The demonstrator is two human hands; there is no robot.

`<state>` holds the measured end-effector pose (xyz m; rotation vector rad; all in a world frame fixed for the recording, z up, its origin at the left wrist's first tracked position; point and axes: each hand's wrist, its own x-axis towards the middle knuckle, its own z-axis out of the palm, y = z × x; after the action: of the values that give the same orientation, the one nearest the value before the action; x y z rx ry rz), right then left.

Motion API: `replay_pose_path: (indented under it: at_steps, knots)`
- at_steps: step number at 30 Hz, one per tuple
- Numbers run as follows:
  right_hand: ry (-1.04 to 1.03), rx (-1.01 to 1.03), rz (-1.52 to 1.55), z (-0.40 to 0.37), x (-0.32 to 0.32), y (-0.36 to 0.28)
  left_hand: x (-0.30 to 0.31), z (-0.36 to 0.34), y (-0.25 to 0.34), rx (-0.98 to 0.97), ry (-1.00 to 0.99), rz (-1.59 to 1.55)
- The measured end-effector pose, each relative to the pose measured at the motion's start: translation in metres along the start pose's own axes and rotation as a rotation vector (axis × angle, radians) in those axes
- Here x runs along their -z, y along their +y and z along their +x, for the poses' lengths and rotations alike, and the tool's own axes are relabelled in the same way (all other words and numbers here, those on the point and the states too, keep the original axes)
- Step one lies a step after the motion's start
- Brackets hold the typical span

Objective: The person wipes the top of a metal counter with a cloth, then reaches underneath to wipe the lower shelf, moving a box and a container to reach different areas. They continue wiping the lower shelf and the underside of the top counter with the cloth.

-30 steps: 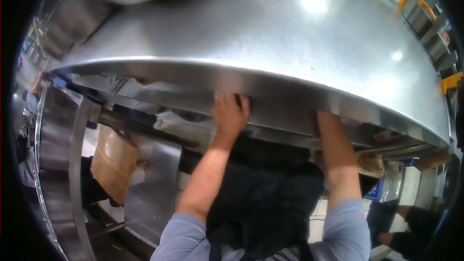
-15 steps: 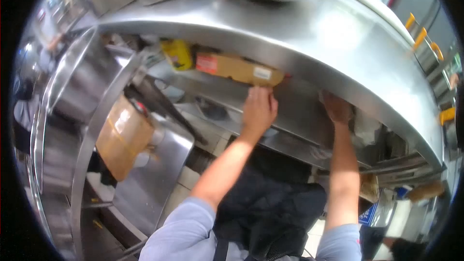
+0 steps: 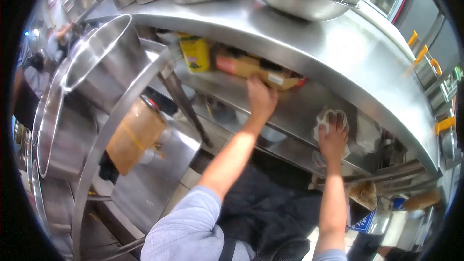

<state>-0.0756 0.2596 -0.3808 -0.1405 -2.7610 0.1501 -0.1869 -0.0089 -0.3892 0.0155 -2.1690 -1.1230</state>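
Observation:
A long, shallow cardboard box (image 3: 249, 68) with a red patch and a white label sits on the steel shelf (image 3: 302, 104) under the counter. My left hand (image 3: 261, 97) is at its front edge, with the fingers bent against the cardboard and partly hidden. Farther right on the same shelf, my right hand (image 3: 333, 137) presses on a bunched white cloth (image 3: 321, 120), fingers bent over it. A yellow container (image 3: 195, 53) stands left of the box.
Above the shelf runs a steel counter (image 3: 232, 21) with a metal bowl (image 3: 299, 0) and deep pans on it. Large steel pots (image 3: 108, 60) line the rack at left. A wrapped brown package (image 3: 135, 135) lies near a lower steel surface. Yellow-handled tools (image 3: 420, 54) hang at right.
My right hand has come nearer to me from deeper in the shelf, and the white cloth under it now shows. My left hand stays at the box. The view has shifted.

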Motion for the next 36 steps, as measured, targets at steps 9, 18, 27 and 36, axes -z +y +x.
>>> replay_pose_path:
  at_steps: [9, 18, 27, 36]
  knots:
    - [0.067, 0.008, -0.011, 0.002, -0.002, -0.004, 0.004, 0.023, -0.031, -0.117, 0.035, 0.125]
    - [0.081, -0.038, 0.002, 0.002, -0.005, -0.004, 0.034, 0.059, -0.014, -0.258, 0.113, 0.012]
    - [0.126, 0.001, 0.033, 0.001, -0.007, 0.0, 0.001, 0.073, -0.018, -0.031, -0.042, 0.212]
    - [0.161, 0.029, 0.03, 0.001, -0.009, 0.001, -0.002, 0.094, -0.06, -0.107, 0.015, 0.137]
